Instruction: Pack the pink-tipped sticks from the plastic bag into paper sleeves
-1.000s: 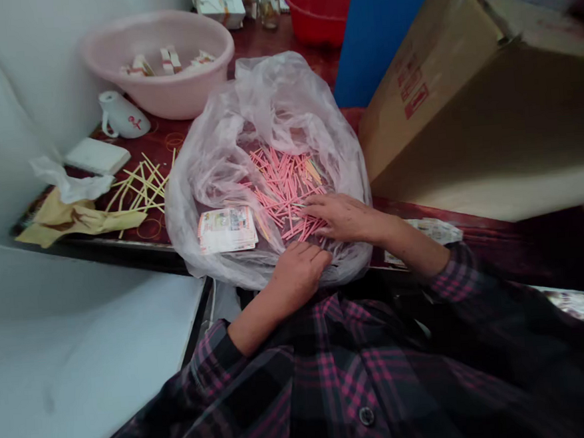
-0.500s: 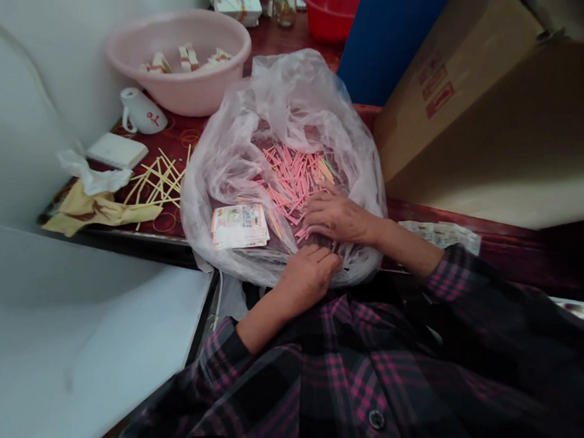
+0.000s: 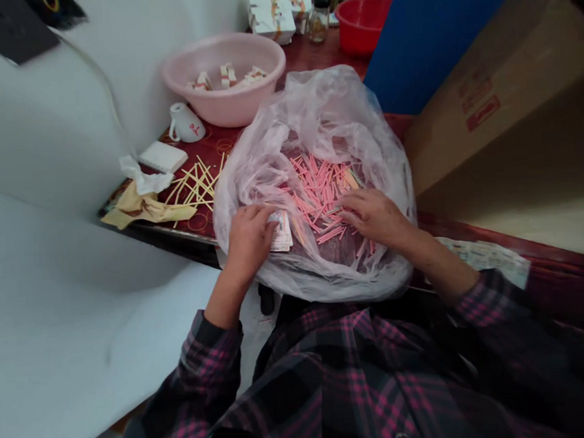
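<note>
A crumpled clear plastic bag lies spread on the table in front of me, with a loose heap of thin pink sticks inside. At the bag's left side, my left hand has its fingers curled over a stack of small white and red printed papers, covering most of it. My right hand rests over the right part of the heap, fingers loosely bent and a little apart. Its fingertips are among the pink sticks, and I see none lifted in it. A few yellowish sticks lie among the pink ones.
Left of the bag are yellow sticks, a torn tan wrapper, a white box and a tipped white mug. Behind stand a pink basin and a red basin. A large cardboard box borders the right.
My left hand has moved left from the bag's front edge onto the printed papers. The right hand has drawn slightly back from the sticks, uncovering several. The view has shifted.
</note>
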Demonstrator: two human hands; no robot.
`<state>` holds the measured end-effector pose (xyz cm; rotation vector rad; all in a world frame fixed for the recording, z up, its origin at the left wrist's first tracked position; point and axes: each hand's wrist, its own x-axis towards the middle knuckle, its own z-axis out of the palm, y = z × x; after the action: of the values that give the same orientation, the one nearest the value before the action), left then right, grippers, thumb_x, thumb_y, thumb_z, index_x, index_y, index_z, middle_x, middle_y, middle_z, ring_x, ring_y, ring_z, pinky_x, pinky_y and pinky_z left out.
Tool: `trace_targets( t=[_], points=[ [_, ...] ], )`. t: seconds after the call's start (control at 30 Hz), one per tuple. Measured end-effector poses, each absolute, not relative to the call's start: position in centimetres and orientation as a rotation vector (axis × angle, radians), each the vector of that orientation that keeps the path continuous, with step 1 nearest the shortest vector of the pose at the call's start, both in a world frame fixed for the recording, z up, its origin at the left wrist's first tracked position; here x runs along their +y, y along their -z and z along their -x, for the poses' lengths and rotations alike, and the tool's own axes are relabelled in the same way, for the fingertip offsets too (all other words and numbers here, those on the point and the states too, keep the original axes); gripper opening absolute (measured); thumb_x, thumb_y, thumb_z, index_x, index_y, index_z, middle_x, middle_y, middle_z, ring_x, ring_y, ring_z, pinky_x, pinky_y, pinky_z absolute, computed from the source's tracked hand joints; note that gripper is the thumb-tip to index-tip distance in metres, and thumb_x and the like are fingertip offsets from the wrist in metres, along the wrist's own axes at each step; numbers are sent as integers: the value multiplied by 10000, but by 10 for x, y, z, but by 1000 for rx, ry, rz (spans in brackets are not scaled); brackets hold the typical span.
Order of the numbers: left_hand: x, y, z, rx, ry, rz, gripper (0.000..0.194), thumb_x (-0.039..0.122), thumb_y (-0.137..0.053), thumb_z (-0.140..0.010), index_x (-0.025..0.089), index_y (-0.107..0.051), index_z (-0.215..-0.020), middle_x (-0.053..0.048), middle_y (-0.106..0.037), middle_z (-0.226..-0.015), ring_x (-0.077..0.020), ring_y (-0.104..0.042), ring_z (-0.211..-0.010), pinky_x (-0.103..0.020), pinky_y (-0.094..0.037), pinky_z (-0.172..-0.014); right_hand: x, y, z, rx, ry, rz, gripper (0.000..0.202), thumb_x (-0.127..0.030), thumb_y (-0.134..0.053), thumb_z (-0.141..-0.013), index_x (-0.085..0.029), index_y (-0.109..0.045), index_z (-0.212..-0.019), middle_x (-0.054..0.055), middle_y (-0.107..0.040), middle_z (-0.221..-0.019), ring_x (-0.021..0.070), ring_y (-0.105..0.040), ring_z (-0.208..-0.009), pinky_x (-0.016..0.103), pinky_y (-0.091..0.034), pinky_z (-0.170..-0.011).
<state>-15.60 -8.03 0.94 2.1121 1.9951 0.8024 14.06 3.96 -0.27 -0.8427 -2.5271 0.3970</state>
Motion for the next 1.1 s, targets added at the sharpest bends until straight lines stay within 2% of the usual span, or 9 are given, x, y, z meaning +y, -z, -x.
trace_targets(
  t=[0.17,0.37,0.53,0.67,0.73,0.8,0.93,1.03,1.1],
  points=[
    [-62,6,182,2015,-650,-2047,107,226,-686,-990,199,-788,-1002,-105,-766,-1073,-288,-681,-1084,-448,-553,-1009,35,1,-132,-2358,-435,818,248,-298,-593,-1052,-233,-810,-1151,116,-834,-1186,297,-773,-1132,478,-610,-1042],
    [-64,1,179,2066,-758,-2022,184,214,-660,-1013,205,-718,-839,-68,-718,-918,-255,-662,-959,-413,-543,-903,7,5,-114,-2369,-621,677,255,-290,-581,-1043,-231,-827,-1009,97,-853,-1077,265,-791,-1054,428,-625,-982],
    [-81,-15,138,1978,-1123,-2218,168,312,-648,-1067,236,-759,-968,-101,-775,-1173,-277,-693,-1173,-492,-540,-1063,-11,-14,-97,-2110,-1001,923,319,-454,-608,-1032,-233,-834,-985,63,-847,-1031,252,-782,-964,385,-608,-900],
    [-92,-14,93,1802,-1184,-2269,183,275,-611,-1080,223,-744,-966,-122,-759,-1342,-275,-684,-1289,-492,-542,-1122,-17,-21,-95,-1910,-1306,1076,404,-574,-664,-956,-226,-793,-796,36,-796,-842,235,-737,-810,372,-593,-791],
    [-93,-10,82,1708,-1184,-2181,142,262,-630,-1066,215,-743,-992,-141,-740,-1405,-284,-677,-1334,-500,-543,-1143,-19,-21,-100,-1817,-1366,1083,345,-553,-705,-909,-240,-815,-813,41,-821,-895,246,-754,-866,392,-605,-836],
    [-92,-7,80,1615,-1187,-2033,136,287,-661,-1051,217,-741,-1136,-155,-708,-1477,-289,-661,-1383,-504,-544,-1161,-21,-21,-106,-1751,-1382,1052,260,-494,-740,-874,-263,-856,-896,45,-856,-1027,260,-779,-996,424,-611,-954],
    [-86,-10,86,1419,-1140,-1648,413,345,-718,-1007,210,-645,-1390,-133,-773,-1343,-250,-736,-1229,-428,-596,-1081,-26,-24,-112,-1676,-1396,1003,232,-434,-739,-871,-280,-876,-978,46,-868,-1121,252,-792,-1080,439,-599,-1047],
    [-83,-14,89,1276,-1092,-1409,345,347,-731,-971,204,-679,-1281,-90,-806,-1209,-217,-763,-1067,-348,-623,-943,-30,-25,-113,-1665,-1433,995,292,-432,-764,-845,-264,-850,-1068,46,-859,-1146,238,-786,-1052,408,-607,-990],
    [-84,-16,88,1245,-1084,-1343,297,352,-748,-944,201,-706,-1195,-76,-806,-1184,-209,-756,-1027,-317,-612,-884,-33,-23,-114,-1693,-1457,1044,304,-445,-791,-804,-240,-822,-1026,38,-846,-1033,222,-769,-924,360,-609,-851]
  ],
)
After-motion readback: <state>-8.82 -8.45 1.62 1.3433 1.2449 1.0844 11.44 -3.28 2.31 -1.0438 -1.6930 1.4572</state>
